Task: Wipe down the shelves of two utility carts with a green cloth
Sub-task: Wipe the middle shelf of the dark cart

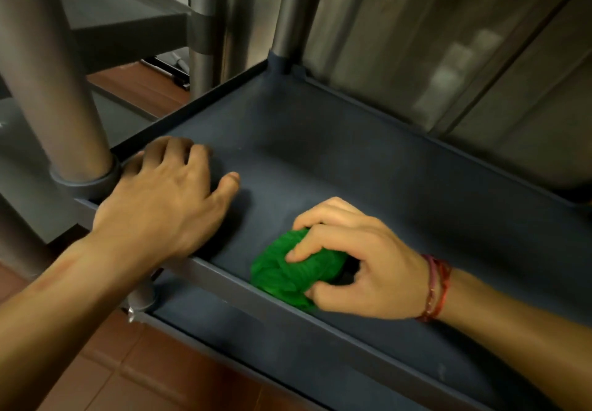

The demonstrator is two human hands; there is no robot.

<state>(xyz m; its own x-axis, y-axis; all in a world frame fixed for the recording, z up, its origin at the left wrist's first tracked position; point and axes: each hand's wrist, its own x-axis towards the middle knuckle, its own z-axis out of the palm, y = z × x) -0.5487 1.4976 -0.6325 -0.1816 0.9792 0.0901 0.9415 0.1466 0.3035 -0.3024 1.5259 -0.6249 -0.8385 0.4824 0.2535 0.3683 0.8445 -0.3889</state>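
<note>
while the right hand (355, 260) curls its fingers and thumb round the green cloth (285, 273), the cloth sits bunched into a tight wad on the dark blue-grey shelf (352, 154) of the near cart. it lies at about six o'clock from the middle of the view, just inside the shelf's front rim. the index finger lies across the top of the wad, the thumb presses it from the near side, and the wrist at four o'clock carries a red thread bracelet (435, 289).

at nine o'clock the left hand (166, 199) lies palm down and grasps nothing. its wrist crosses the front rim and its loosely spread, slightly bent fingers touch the shelf floor in the near left corner. just beside it, at ten o'clock, a grey metal post (64, 90) rises from a collar at that corner. the two hands are apart, with bare shelf between them.

below the front rim, toward six o'clock, a lower shelf (288, 346) of the same colour shows. a second cart (128, 36) stands at eleven o'clock, with grey shelves and its own post. brushed metal panels (448, 42) fill the background from one to three o'clock, and reddish-brown floor tiles (112, 378) show at seven o'clock.
</note>
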